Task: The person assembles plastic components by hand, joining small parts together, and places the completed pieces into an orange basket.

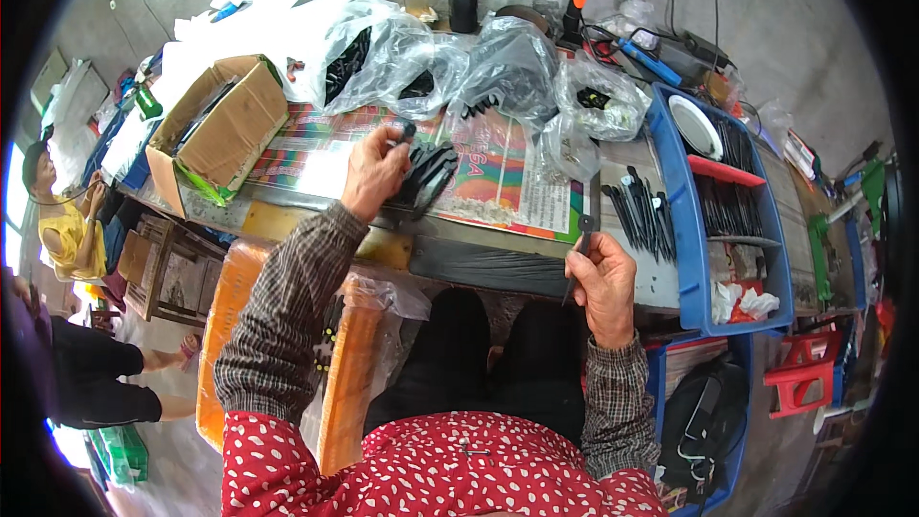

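My right hand point(605, 285) pinches a thin black strip with a wider, holed end point(586, 224), held upright at the table's front edge. Farther left, my left hand point(376, 175) is closed on a small dark piece point(409, 129) that sticks out past the fingertips; its exact kind is too small to tell. Beside that hand lies a heap of flat black pieces point(431, 175) on the printed sheet point(507, 172). A bunch of long black strips point(643, 218) rests on the table to the right, beyond my right hand.
A blue divided bin point(684, 220) with black strips and a white dish stands at the right. Clear plastic bags point(507, 62) of black parts line the back. An open cardboard box point(235, 124) sits left. An orange crate point(349, 373) is below; two people are at far left.
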`<state>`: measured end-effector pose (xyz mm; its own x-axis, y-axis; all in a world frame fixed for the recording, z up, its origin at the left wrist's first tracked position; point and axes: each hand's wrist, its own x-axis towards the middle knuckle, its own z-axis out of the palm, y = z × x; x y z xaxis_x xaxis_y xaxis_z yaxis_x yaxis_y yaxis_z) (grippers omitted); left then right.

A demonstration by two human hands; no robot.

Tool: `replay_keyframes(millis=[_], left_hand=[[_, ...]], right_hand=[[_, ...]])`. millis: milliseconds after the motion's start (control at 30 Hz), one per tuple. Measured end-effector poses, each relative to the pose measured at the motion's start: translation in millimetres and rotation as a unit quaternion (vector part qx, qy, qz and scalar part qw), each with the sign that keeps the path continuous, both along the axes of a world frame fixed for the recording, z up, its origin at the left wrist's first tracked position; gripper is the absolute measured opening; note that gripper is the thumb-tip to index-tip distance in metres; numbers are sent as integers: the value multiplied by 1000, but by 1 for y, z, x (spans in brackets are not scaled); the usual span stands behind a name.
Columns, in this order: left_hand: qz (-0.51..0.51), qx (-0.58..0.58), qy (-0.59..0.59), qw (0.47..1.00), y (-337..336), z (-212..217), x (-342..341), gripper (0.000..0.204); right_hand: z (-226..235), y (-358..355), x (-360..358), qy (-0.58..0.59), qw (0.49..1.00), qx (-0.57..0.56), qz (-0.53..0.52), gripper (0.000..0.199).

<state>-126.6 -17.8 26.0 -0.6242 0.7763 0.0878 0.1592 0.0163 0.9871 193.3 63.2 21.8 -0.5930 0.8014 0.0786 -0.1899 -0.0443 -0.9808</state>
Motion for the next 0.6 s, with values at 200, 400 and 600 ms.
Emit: replay_keyframes(millis=[200,400,600], left_hand=[[96,-60,395,912,55,-4,-67,25],[141,-180,465,855,100,4,-72,19],[127,-239,511,816,131,-4,-88,18]], right_hand=[[-7,-1,-5,-27,999,30,-9,8],[-10,-2,-6,-27,999,43,-14,10],[-15,-3,-5,-46,996,69,-39,11]])
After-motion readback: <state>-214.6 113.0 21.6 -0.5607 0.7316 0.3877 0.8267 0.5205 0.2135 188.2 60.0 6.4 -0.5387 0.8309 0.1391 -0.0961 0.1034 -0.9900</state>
